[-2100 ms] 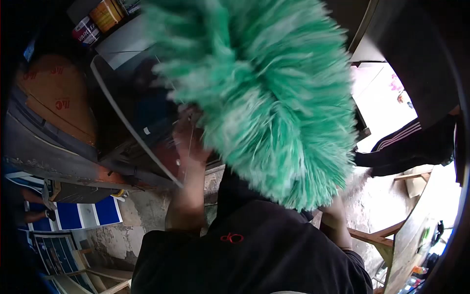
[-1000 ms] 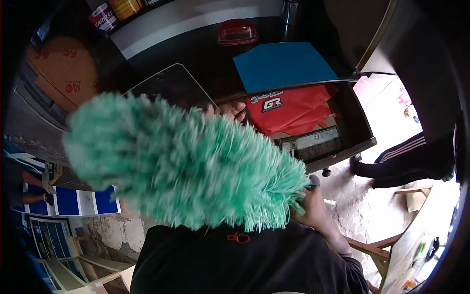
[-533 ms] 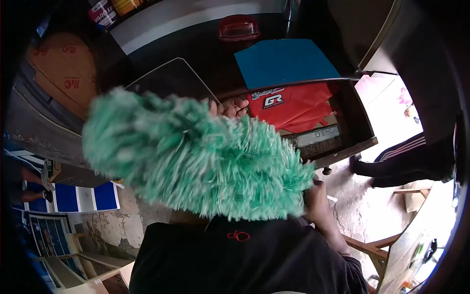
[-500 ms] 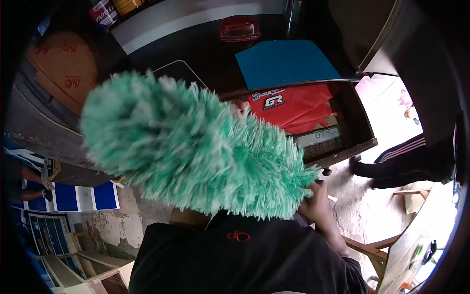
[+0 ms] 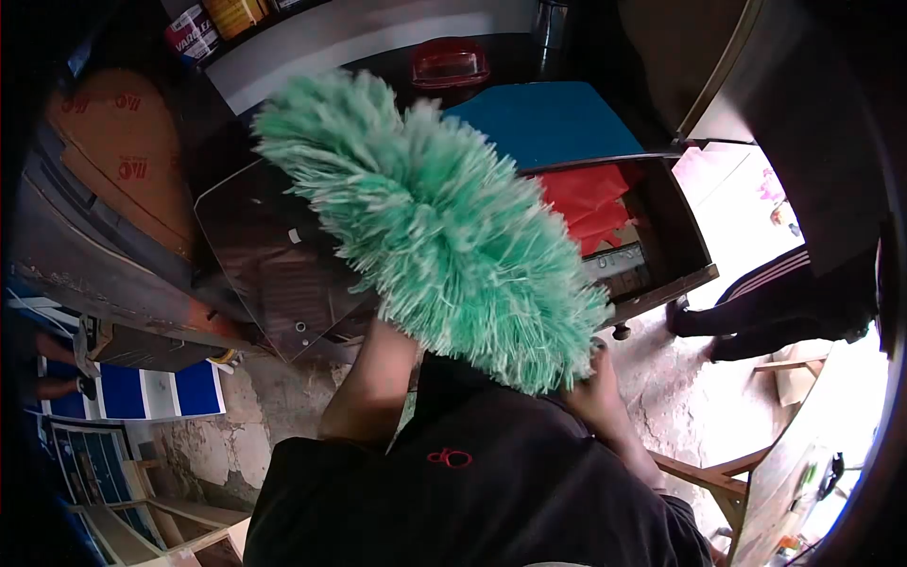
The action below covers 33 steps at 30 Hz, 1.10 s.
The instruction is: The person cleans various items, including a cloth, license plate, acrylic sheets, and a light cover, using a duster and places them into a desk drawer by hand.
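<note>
A fluffy green and white duster (image 5: 444, 227) slants across the middle of the view, its lower right end at my right hand (image 5: 593, 378), which is closed round that end. Behind the duster, a dark see-through panel (image 5: 274, 255) with a small white mark is tilted at the left. My left forearm rises toward the panel, but the duster covers my left hand and its fingers. To the right of the duster, an open drawer (image 5: 666, 293) holds a red cloth (image 5: 588, 203) and a plate-like item.
On the dark desk lie a blue sheet (image 5: 553, 123) and a red clear dish (image 5: 450, 62). Paint cans (image 5: 192, 34) stand at the upper left. Brown cardboard (image 5: 123, 151) leans at the left. A person's dark-trousered leg (image 5: 765, 302) is at the right; another person's legs show far left.
The duster has swung up and right, uncovering my left forearm and covering part of the blue sheet and red cloth. The see-through panel now shows lower and nearer, at the left.
</note>
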Each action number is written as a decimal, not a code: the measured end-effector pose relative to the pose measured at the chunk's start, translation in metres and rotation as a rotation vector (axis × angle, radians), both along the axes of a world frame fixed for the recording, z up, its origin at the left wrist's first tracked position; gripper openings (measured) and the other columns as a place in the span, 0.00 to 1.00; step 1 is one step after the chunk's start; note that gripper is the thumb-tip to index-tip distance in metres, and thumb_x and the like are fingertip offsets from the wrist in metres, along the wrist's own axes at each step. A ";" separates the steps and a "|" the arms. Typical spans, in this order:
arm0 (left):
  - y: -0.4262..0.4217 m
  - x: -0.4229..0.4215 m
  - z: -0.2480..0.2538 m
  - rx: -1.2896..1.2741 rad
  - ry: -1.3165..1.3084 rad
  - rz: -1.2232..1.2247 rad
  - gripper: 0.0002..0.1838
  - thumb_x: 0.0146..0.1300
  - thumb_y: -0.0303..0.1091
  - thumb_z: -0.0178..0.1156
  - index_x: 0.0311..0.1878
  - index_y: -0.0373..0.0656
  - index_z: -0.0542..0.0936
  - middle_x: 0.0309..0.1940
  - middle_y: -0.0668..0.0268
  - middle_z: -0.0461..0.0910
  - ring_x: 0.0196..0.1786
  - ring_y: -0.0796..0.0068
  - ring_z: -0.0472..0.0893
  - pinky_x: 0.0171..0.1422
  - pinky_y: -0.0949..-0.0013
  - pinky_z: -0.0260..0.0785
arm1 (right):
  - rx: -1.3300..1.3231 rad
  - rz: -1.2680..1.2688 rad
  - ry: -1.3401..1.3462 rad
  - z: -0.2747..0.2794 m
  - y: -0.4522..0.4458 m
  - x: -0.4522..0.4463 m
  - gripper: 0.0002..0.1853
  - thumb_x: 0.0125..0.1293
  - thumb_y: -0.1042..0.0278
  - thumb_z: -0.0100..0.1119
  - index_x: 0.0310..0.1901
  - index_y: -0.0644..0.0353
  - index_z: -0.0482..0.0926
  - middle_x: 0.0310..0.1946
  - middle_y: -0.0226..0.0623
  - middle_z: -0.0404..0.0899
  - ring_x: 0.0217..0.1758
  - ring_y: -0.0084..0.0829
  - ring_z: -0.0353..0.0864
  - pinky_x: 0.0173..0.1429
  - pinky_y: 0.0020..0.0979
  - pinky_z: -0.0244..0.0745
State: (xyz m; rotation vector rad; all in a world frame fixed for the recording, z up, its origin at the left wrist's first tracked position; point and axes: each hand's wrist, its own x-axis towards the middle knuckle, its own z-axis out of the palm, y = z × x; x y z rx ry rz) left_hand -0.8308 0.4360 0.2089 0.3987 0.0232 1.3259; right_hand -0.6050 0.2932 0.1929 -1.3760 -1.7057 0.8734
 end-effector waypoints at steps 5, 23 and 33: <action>-0.062 -0.008 -0.003 -0.132 -0.105 -0.011 0.27 0.68 0.51 0.42 0.55 0.36 0.70 0.53 0.56 0.73 0.64 0.62 0.64 0.70 0.57 0.53 | 0.274 0.146 -0.200 -0.010 -0.002 0.018 0.13 0.47 0.76 0.57 0.38 0.66 0.77 0.23 0.51 0.75 0.30 0.54 0.75 0.34 0.43 0.70; -0.049 0.017 -0.021 -0.043 1.273 0.201 0.20 0.70 0.50 0.45 0.28 0.46 0.68 0.16 0.71 0.66 0.15 0.83 0.63 0.17 0.78 0.55 | 0.086 -0.901 0.761 -0.043 -0.027 0.144 0.07 0.68 0.68 0.48 0.45 0.58 0.71 0.24 0.22 0.67 0.21 0.12 0.61 0.23 0.16 0.53; -0.013 0.054 -0.012 -0.207 1.058 -0.350 0.12 0.69 0.43 0.48 0.38 0.44 0.74 0.36 0.60 0.80 0.28 0.72 0.78 0.28 0.74 0.67 | 0.101 -0.920 0.870 -0.061 -0.044 0.156 0.02 0.65 0.71 0.49 0.38 0.56 0.70 0.20 0.20 0.64 0.17 0.12 0.58 0.20 0.18 0.51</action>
